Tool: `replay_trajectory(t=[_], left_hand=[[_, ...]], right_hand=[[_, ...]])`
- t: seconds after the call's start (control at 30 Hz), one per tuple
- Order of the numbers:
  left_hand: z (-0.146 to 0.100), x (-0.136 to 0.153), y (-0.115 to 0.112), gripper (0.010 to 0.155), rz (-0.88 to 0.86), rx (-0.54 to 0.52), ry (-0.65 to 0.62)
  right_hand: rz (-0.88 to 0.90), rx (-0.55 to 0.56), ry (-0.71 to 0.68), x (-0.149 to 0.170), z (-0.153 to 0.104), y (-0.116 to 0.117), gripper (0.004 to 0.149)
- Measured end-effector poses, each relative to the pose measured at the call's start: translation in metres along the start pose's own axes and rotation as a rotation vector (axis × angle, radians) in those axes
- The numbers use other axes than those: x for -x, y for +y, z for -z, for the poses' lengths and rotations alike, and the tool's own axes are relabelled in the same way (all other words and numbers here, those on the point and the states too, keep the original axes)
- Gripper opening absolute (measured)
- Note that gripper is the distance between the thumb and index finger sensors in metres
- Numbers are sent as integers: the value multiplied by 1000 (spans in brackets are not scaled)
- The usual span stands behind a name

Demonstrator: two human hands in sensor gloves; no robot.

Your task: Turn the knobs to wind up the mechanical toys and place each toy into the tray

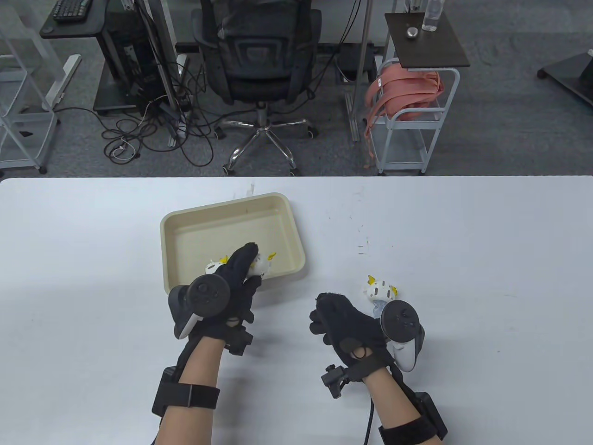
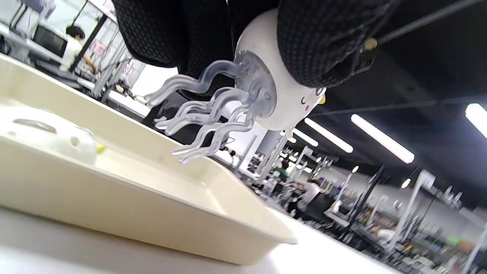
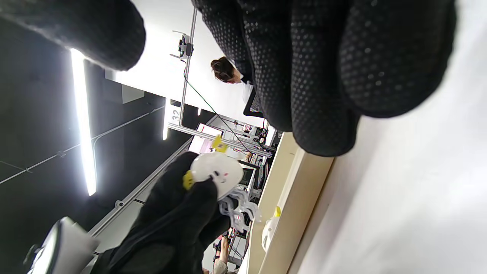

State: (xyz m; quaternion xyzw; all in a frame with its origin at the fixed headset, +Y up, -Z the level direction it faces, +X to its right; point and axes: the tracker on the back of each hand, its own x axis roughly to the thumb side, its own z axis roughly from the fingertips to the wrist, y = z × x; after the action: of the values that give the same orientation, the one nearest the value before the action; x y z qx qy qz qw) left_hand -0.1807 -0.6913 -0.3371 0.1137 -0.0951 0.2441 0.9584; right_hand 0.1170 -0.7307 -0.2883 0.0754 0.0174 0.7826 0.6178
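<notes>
Gloved, our left hand [image 1: 231,282] has its grip curled round a toy [image 2: 281,91] above the tray's [image 1: 185,218] lower edge, mid-frame. Our right hand [image 1: 345,324] is loosely curled, holding nothing. Another toy [image 1: 381,288] waits on the bench [image 1: 463,232]. Released early, the held toy could catch the rim and tumble out.

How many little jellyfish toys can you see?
3. One jellyfish toy is held by the left hand over the tray, one lies inside the tray, one sits on the table by the right hand.
</notes>
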Motion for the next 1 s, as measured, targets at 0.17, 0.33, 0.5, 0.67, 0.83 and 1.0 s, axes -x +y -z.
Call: replay_trajectory(t=[0.17, 0.33, 0.5, 0.67, 0.83, 1.0], left_hand=[[21, -4, -21, 68, 277, 32, 3], [35, -9, -43, 67, 454, 81, 4], [42, -3, -56, 66, 530, 121, 34], [44, 3, -64, 65, 517, 143, 46], [46, 7, -64, 64, 446, 180, 93], [45, 10, -65, 61, 364, 193, 84]], right_hand=[[-6, 1, -3, 0, 0, -1, 82], [-9, -2, -4, 0, 0, 0, 84], [-13, -3, -11, 0, 0, 0, 85], [-18, -8, -11, 0, 1, 1, 84], [-17, -4, -10, 0, 0, 1, 84], [-14, -4, -8, 1, 0, 1, 84]])
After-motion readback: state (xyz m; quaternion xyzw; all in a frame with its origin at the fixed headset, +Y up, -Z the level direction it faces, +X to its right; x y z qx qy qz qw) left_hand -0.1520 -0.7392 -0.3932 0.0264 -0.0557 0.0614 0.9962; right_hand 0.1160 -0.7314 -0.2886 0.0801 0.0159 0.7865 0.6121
